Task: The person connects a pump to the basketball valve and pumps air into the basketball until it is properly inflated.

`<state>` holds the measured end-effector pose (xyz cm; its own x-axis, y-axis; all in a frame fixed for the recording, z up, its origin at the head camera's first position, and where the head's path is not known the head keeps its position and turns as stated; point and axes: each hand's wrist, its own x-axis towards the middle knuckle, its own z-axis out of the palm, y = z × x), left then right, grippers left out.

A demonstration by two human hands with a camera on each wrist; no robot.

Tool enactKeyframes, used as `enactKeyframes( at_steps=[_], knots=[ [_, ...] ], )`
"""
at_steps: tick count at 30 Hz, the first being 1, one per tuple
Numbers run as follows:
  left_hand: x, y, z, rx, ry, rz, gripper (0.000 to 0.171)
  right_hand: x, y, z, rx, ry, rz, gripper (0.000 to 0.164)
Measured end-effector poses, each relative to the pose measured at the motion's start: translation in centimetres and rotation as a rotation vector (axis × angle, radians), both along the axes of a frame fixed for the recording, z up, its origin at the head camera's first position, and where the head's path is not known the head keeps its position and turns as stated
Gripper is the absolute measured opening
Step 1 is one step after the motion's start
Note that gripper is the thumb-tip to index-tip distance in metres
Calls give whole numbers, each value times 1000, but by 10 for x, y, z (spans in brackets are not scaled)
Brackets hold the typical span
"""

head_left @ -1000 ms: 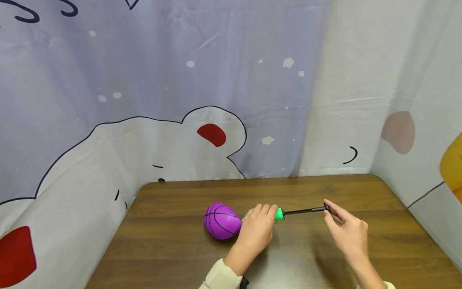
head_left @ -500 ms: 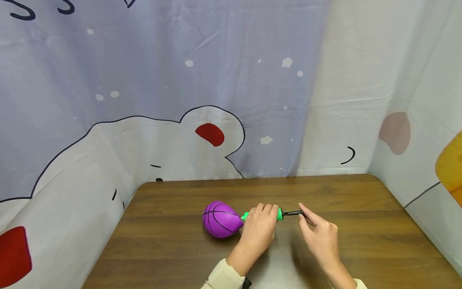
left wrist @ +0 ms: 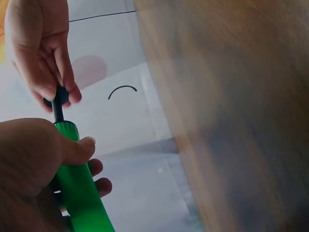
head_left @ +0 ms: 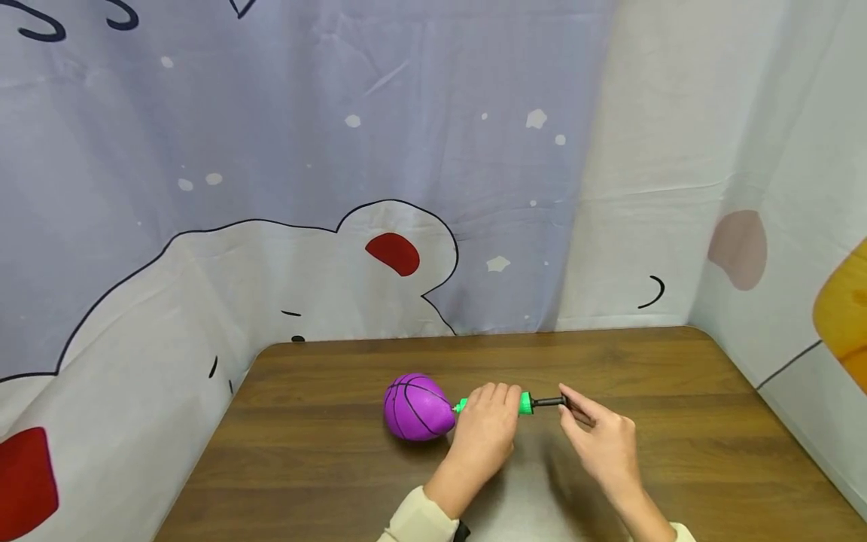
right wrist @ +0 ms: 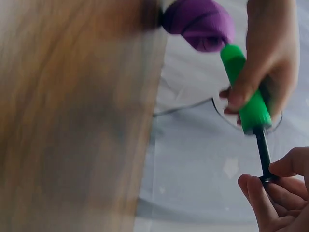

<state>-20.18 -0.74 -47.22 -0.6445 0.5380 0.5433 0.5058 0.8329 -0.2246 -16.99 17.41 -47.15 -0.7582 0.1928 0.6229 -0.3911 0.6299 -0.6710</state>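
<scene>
My left hand (head_left: 486,429) is wrapped around the green barrel of a hand pump (left wrist: 82,188). At the pump's far end, a thin needle meets the pointed side of a purple ball (head_left: 416,408) with black basketball lines. In the right wrist view the ball (right wrist: 205,24) looks dented and partly limp. My right hand (head_left: 603,440) pinches the black handle at the end of the pump's plunger rod (right wrist: 263,152) between thumb and fingers. A short length of rod shows between barrel and handle. Both the pump and the ball appear held above the table.
A brown wood-grain table (head_left: 305,482) spreads beneath the hands. Behind it and at the sides hangs a printed cloth (head_left: 305,150) with cartoon shapes, meeting the table's back edge.
My right hand has moved left, pushing the plunger rod most of the way into the barrel. The left hand has kept its grip, and the ball has turned slightly.
</scene>
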Motion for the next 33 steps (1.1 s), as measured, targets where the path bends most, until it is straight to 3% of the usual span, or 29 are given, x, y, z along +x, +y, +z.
enactKeyframes(
  at_steps=[9, 17, 25, 33],
  knots=[
    [-1, -1, 1, -8, 7, 18, 49, 4, 33, 11, -22, -55, -124, 31],
    [-1, -5, 5, -2, -13, 38, 50, 4, 41, 15, -54, -41, -146, 31],
    [0, -6, 7, -14, -38, 70, 57, 2, 23, 7, -20, -29, -158, 33],
    [4, -2, 1, -4, -3, 86, 49, -1, -13, -5, 66, 54, -62, 34]
  ],
)
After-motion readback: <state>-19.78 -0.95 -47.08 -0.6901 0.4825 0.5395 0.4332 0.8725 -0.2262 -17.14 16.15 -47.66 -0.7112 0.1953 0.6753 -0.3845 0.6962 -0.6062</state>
